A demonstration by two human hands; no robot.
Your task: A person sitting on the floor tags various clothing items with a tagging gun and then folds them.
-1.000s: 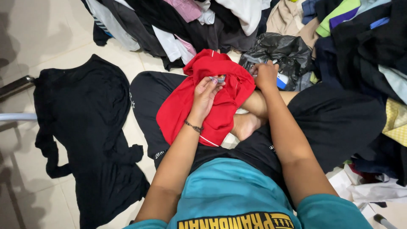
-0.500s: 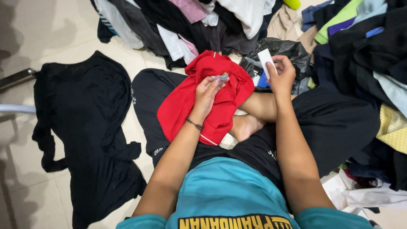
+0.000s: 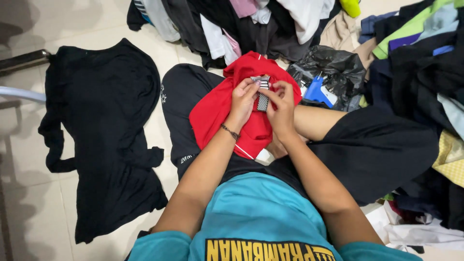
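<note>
Pinching a small striped tag (image 3: 262, 99) between them, both hands met over the red garment (image 3: 227, 111). Left hand (image 3: 243, 99) gripped its upper end, right hand (image 3: 280, 104) its lower; the tag's long axis ran upright.

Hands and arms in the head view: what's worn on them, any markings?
Both forearms are bare. The left hand has a thin dark beaded bracelet at the wrist, and its nails look painted a light colour. The right hand wears nothing visible. Short teal sleeves of a T-shirt cover the upper arms at the frame's bottom edge.
</note>
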